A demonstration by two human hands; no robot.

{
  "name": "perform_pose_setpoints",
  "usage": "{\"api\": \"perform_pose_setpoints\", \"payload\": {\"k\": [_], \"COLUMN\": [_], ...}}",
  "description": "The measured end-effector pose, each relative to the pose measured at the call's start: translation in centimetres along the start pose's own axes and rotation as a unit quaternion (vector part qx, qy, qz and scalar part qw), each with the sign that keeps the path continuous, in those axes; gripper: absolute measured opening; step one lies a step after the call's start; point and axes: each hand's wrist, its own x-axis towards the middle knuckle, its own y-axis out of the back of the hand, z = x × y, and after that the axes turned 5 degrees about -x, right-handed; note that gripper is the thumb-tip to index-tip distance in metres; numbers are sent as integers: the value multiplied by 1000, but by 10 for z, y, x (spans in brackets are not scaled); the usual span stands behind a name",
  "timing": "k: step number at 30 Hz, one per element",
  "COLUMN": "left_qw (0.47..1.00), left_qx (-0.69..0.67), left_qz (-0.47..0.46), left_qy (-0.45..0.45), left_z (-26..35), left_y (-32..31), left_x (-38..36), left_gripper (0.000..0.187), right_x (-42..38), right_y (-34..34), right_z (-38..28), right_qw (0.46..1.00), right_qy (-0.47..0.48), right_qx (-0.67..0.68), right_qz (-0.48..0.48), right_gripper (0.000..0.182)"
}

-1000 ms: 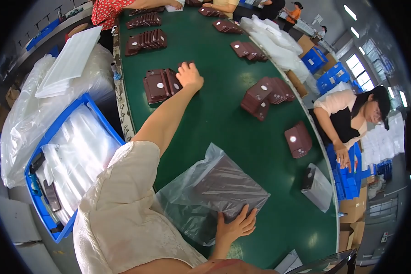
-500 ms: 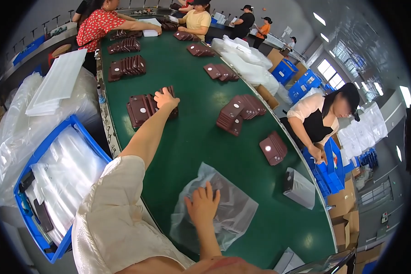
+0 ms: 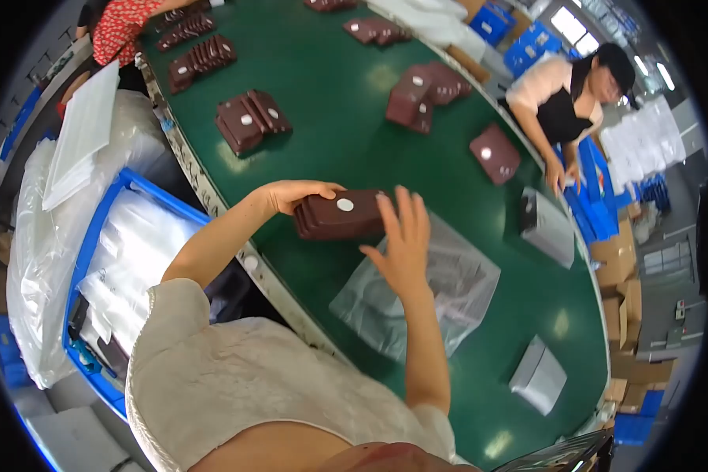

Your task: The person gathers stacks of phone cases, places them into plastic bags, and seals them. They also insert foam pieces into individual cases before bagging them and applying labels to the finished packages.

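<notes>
My left hand (image 3: 303, 194) grips the left end of a stack of dark red-brown cases (image 3: 340, 215), held just above the green table (image 3: 315, 102). A white oval label shows on the top case. At the stack's right end is my right hand (image 3: 401, 240), its fingers spread; whether the fingertips touch the cases is unclear. Beneath and beyond that hand, a clear plastic bag (image 3: 456, 291) lies flat on the table. Another pile of the same cases (image 3: 252, 122) sits farther up the left side.
More case piles (image 3: 425, 90) line both sides. Wrapped packs (image 3: 539, 375) lie at the right. A blue bin (image 3: 106, 212) of plastic bags stands left of the table edge. Across the table, a co-worker (image 3: 562, 110) has both hands near blue trays (image 3: 594, 193).
My left hand has come back toward me from the left pile, now with a stack of cases. My right hand has lifted off the bag and moved to the stack. The view has shifted.
</notes>
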Motion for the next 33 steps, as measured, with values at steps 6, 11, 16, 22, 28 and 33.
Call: {"api": "perform_pose_setpoints", "payload": {"k": [6,11,16,22,28,33], "left_qw": [1000,996,988,915,956,952], "left_qx": [3,-58,-10,252,126,156], "left_qz": [-3,53,144,210,138,151], "left_qy": [-2,30,49,-237,-228,-215], "left_z": [-22,-39,-33,-6,-41,-52], "left_y": [21,34,13,5,4,-18], "left_x": [-35,-42,-46,-60,-39,-37], "left_gripper": [53,47,45,49,50,44], "right_x": [-4,5,-1,-11,-37,-62], "right_y": [-67,-49,-70,-82,-96,-117], "right_z": [-17,-37,-26,-31,-46,-53], "right_qw": [989,986,994,988,917,891], "right_qy": [28,61,41,-44,-225,-300], "right_qx": [96,142,10,101,321,329], "right_qz": [-106,-58,-98,-106,71,84], "right_gripper": [85,80,84,92,111,119]}}
